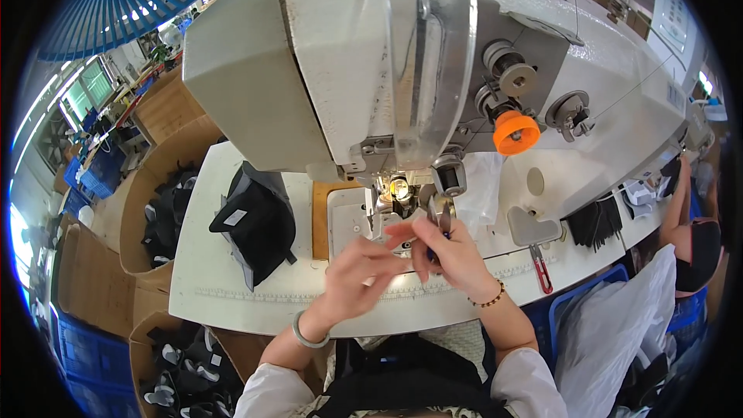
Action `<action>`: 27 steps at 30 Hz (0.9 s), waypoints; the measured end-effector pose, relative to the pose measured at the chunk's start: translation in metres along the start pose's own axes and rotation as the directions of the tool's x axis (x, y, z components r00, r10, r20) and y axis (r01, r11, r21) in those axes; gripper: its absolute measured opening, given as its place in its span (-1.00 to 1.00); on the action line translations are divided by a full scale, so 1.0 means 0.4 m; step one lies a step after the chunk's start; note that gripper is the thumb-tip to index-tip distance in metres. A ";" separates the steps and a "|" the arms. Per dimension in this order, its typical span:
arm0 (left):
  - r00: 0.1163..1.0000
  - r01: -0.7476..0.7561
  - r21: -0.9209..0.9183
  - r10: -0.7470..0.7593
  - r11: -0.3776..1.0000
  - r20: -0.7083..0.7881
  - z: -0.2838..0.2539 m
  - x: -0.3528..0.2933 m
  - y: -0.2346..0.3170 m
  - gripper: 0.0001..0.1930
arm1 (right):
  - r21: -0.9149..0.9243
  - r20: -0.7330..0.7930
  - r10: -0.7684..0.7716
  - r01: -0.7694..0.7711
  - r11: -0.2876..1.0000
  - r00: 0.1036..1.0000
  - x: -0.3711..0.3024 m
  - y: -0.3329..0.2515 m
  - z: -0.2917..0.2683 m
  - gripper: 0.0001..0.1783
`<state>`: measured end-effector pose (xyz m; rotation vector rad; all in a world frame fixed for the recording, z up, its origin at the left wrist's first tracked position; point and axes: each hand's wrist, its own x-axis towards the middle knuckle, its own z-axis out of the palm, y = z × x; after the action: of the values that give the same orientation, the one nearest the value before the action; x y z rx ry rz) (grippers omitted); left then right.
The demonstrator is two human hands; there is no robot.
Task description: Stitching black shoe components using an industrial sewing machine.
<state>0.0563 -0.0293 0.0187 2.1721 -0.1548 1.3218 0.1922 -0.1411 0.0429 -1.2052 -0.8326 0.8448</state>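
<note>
In front of the needle area of a large grey-white sewing machine [340,54], both my hands are raised close together above the white table [209,302]. My right hand [460,259] is closed around small thread snips [443,213], whose metal blades point up and away from me. Beside it, my left hand [357,275] has its thumb and fingertips pinched together. Anything between them is too fine to make out. A black and grey sewn fabric piece [259,224] with a small white label lies to the left of the machine, touched by neither hand.
A red-handled tool [542,271] and a stack of black strips [594,223] lie on the right. Cardboard boxes [131,224] with black pieces stand left. A blue crate [569,302] with white plastic sits right, near another person's arm [679,201]. A blue fan [139,0] hangs upper left.
</note>
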 end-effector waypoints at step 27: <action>0.639 0.662 -0.652 -0.732 0.368 0.236 0.126 0.207 -0.433 -0.75 | -0.083 -0.383 -0.150 0.128 0.988 0.911 0.335 0.052 -0.287 -0.79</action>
<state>0.2033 0.1022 -0.0011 1.2337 0.2748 0.6603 0.3521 -0.0682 0.0164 -1.2921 -0.6094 0.4449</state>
